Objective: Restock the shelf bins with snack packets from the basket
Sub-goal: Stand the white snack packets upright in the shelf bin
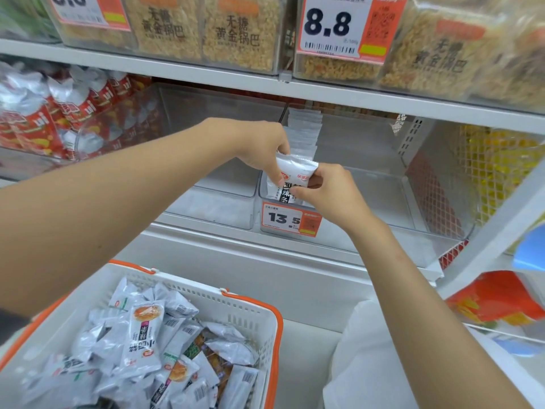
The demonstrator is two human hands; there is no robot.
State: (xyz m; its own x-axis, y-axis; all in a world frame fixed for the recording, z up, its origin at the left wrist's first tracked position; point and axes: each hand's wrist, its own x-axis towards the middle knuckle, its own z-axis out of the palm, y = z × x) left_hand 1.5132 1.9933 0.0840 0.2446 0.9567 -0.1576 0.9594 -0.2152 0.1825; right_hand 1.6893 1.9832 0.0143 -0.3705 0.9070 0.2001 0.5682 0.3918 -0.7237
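A white snack packet (pixel 290 175) with black characters stands upright at the front left corner of a clear shelf bin (pixel 383 202). My left hand (pixel 262 146) pinches its upper left edge. My right hand (pixel 327 190) grips its right side. Behind the packet, a row of white packets (pixel 303 131) stands along the bin's left wall. Below, a white basket with orange handles (pixel 250 308) holds several silver-white snack packets (pixel 144 338).
A second clear bin (pixel 218 202) sits left of the first. A price tag reading 13.5 (pixel 290 218) is on the bin front. Red snack bags (pixel 44 113) fill the far left. Rice-crust packs (pixel 236 31) line the upper shelf. A white mesh divider (pixel 472 178) stands at right.
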